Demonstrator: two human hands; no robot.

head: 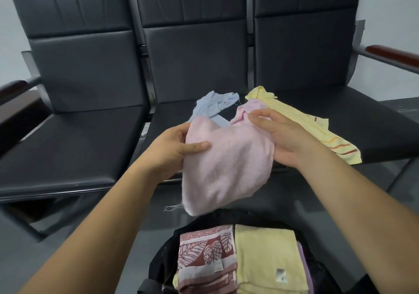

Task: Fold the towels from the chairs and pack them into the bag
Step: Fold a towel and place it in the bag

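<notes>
I see left hand point(179, 145) gripping pink towel point(226, 166) at left edge, thumb on top; right hand point(280, 138) pinches its upper right corner. Towel up over black bag point(158, 262).

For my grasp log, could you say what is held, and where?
The pink towel: left hand grips its left edge, right hand its upper right edge.
</notes>
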